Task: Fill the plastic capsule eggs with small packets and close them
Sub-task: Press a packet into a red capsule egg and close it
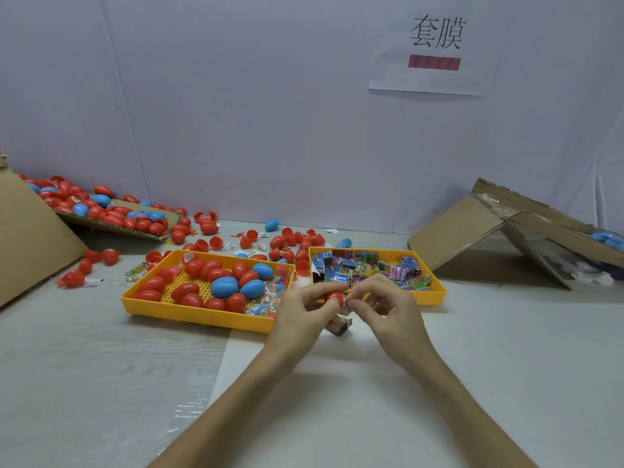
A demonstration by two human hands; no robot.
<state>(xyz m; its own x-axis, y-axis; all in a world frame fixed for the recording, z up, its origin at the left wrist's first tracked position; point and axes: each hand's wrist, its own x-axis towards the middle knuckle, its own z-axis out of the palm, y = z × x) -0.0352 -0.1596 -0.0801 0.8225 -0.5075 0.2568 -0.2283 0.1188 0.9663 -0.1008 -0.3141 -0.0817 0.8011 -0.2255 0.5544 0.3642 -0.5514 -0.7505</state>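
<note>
I record the left hand (300,314) with its fingers curled round a red plastic capsule egg (335,296), held above the pale tabletop (101,349) just in front of two trays. The right hand (388,310) meets it from the other side, thumb and forefinger pinching a small printed packet (346,309) at the egg's right end. Fingers cover most of the egg, so I cannot tell whether it is whole or a half. A second dark printed piece (343,327) shows below the left hand; which hand holds it I cannot tell.

Behind the hands, the left yellow plastic tray (189,315) carries red and blue eggs (224,287) beside bright loose trinkets (266,298). The right yellow plastic tray (435,296) carries a heap of printed packets (368,267). Scattered eggs (209,228) lie toward the wall and on a flat cardboard sheet (111,228) at far left. A collapsed cardboard box (472,224) stands at right, and a white paper sign (435,45) hangs on the wall
</note>
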